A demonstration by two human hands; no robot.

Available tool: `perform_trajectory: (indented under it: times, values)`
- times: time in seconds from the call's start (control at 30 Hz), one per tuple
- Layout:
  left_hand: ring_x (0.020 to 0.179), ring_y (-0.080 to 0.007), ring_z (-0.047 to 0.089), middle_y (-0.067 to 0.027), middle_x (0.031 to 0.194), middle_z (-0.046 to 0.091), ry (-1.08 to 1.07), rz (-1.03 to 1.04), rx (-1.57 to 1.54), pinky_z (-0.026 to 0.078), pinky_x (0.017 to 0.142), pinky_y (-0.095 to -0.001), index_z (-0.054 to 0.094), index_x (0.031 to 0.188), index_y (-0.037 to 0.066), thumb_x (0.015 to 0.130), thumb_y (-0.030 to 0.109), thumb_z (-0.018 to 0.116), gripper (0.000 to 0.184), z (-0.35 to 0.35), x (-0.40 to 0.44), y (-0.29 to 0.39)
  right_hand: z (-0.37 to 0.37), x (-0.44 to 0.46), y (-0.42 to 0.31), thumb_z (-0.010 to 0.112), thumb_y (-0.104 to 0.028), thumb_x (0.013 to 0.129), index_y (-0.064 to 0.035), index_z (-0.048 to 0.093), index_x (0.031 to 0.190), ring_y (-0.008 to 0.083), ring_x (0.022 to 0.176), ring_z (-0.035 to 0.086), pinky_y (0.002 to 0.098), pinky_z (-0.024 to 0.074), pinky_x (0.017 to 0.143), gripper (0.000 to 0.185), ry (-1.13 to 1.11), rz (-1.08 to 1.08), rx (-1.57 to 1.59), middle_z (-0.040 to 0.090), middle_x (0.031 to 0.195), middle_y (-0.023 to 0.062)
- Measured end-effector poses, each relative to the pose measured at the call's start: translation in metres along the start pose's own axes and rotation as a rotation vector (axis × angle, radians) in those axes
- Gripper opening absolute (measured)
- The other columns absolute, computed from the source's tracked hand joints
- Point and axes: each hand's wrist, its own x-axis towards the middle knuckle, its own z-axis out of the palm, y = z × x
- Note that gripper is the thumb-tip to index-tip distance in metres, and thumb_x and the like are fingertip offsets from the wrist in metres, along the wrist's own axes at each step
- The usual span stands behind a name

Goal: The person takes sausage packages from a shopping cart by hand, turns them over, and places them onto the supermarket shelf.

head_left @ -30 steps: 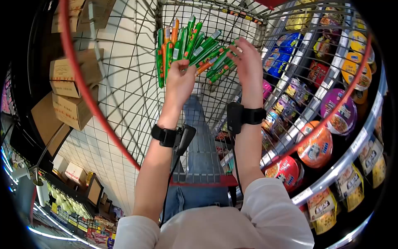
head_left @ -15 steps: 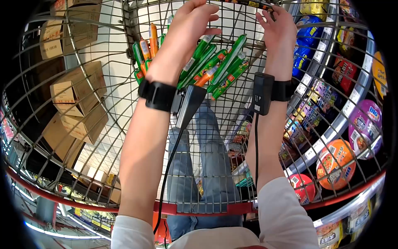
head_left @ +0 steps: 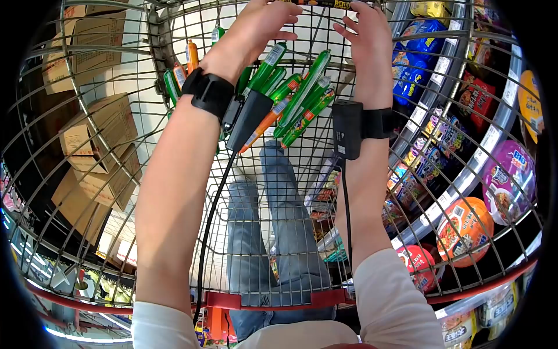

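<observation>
My left hand [head_left: 264, 20] reaches to the top edge of the view, its upper fingers closed at one end of a long dark packet [head_left: 325, 3] with yellow and orange print. At the packet's other end are the curled fingertips of my right hand [head_left: 371, 29]. The view's edge cuts off part of the packet and the exact grip. Below my hands, several green stick-shaped packets [head_left: 305, 90] like wrapped sausages lie in the wire cart [head_left: 279, 232]. An orange one [head_left: 264, 126] lies among them; my left forearm partly hides the pile.
Cardboard boxes [head_left: 96, 128] stand outside the cart on the left. Along the right runs a shelf with blue packs [head_left: 410, 75], an orange noodle bowl [head_left: 465, 230] and a purple bowl [head_left: 508, 180]. The cart's red handle [head_left: 224, 300] crosses near my body. Cabled black wristbands [head_left: 207, 93] circle both wrists.
The cart and its packets have shifted left in the view. My right hand and the dark packet have moved left too, and my hands are now closer together.
</observation>
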Motion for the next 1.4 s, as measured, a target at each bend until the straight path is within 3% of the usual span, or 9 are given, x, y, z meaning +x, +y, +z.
perform_trajectory:
  times: [0.17, 0.2, 0.23, 0.27, 0.37, 0.57, 0.73, 1.07, 1.4]
  values:
    - [0.078, -0.0159, 0.062, -0.0122, 0.093, 0.060, 0.165, 0.089, 0.096, 0.054, 0.063, -0.0281, 0.046, 0.116, 0.002, 0.090, 0.018, 0.064, 0.035, 0.010, -0.026, -0.001, -0.011, -0.004, 0.007, 0.059, -0.013, 0.086, -0.0019, 0.043, 0.132, 0.0153, 0.081, 0.053, 0.0315, 0.0503, 0.065, 0.050, -0.109, 0.046, 0.065, 0.057, 0.097, 0.0043]
    - [0.084, -0.0189, 0.064, -0.0124, 0.101, 0.057, 0.177, 0.160, 0.097, 0.055, 0.069, -0.0294, 0.049, 0.112, -0.001, 0.089, 0.016, 0.065, 0.034, 0.013, -0.034, -0.002, -0.017, 0.004, 0.008, 0.055, -0.013, 0.092, 0.0052, 0.045, 0.128, 0.0312, 0.106, 0.054, 0.0440, 0.0529, 0.086, 0.041, -0.174, 0.010, -0.046, 0.048, 0.126, 0.0166]
    - [0.091, -0.0219, 0.066, -0.0127, 0.109, 0.055, 0.188, 0.233, 0.095, 0.056, 0.075, -0.0306, 0.051, 0.108, -0.005, 0.088, 0.015, 0.067, 0.032, 0.018, -0.041, -0.004, -0.017, 0.002, 0.009, 0.055, -0.013, 0.092, 0.0052, 0.045, 0.128, 0.0312, 0.106, 0.054, 0.0440, 0.0529, 0.086, 0.041, -0.177, 0.005, -0.046, 0.048, 0.126, 0.0166]
    - [0.056, -0.0126, 0.062, -0.0095, 0.085, 0.062, 0.270, 0.334, 0.124, 0.048, 0.048, -0.0244, 0.050, 0.094, 0.000, 0.080, 0.013, 0.075, 0.031, 0.024, -0.048, -0.010, -0.017, -0.002, 0.009, 0.056, -0.014, 0.092, 0.0026, 0.048, 0.125, 0.0292, 0.104, 0.055, 0.0426, 0.0530, 0.084, 0.038, -0.157, 0.056, -0.016, 0.051, 0.120, 0.0148]
    - [0.057, -0.0110, 0.060, -0.0055, 0.069, 0.059, 0.373, 0.339, 0.256, 0.048, 0.048, -0.0244, 0.050, 0.094, 0.001, 0.081, 0.013, 0.074, 0.030, 0.041, -0.078, -0.021, 0.002, -0.041, -0.010, 0.056, -0.014, 0.090, 0.0055, 0.048, 0.121, 0.0261, 0.101, 0.055, 0.0393, 0.0527, 0.075, 0.038, -0.095, 0.110, 0.025, 0.054, 0.113, 0.0147]
    - [0.062, -0.0105, 0.060, -0.0064, 0.074, 0.060, 0.340, 0.079, -0.168, 0.051, 0.053, -0.0243, 0.045, 0.091, 0.002, 0.085, 0.008, 0.070, 0.027, 0.067, -0.169, -0.026, -0.010, -0.101, -0.013, 0.055, -0.022, 0.095, -0.0006, 0.052, 0.115, 0.0223, 0.094, 0.057, 0.0383, 0.0441, 0.080, 0.029, -0.050, 0.387, 0.133, 0.061, 0.105, 0.0118]
    - [0.066, -0.0102, 0.060, -0.0052, 0.085, 0.056, 0.314, 0.053, -0.090, 0.053, 0.056, -0.0239, 0.044, 0.094, 0.002, 0.086, 0.004, 0.068, 0.026, 0.072, -0.231, -0.007, -0.028, -0.138, -0.031, 0.055, -0.025, 0.096, -0.0066, 0.060, 0.109, 0.0183, 0.091, 0.055, 0.0352, 0.0411, 0.080, 0.023, -0.110, 0.467, 0.115, 0.061, 0.101, 0.0057]
    - [0.078, -0.0125, 0.062, -0.0073, 0.100, 0.051, 0.276, 0.193, -0.150, 0.053, 0.064, -0.0218, 0.044, 0.099, 0.001, 0.082, -0.009, 0.065, 0.029, 0.072, -0.336, 0.001, -0.040, -0.221, -0.064, 0.046, -0.016, 0.102, -0.0002, 0.050, 0.122, 0.0245, 0.097, 0.062, 0.0400, 0.0479, 0.089, 0.026, -0.211, 0.256, 0.393, 0.061, 0.107, 0.0105]
    - [0.080, -0.0141, 0.065, -0.0107, 0.101, 0.064, 0.182, 0.438, -0.199, 0.052, 0.072, -0.0261, 0.051, 0.108, -0.001, 0.091, 0.007, 0.062, 0.021, 0.023, -0.463, 0.035, -0.046, -0.389, -0.133, 0.043, -0.005, 0.100, 0.0078, 0.036, 0.136, 0.0292, 0.115, 0.057, 0.0429, 0.0459, 0.102, 0.039, -0.244, -0.058, 0.444, 0.055, 0.124, 0.0214]
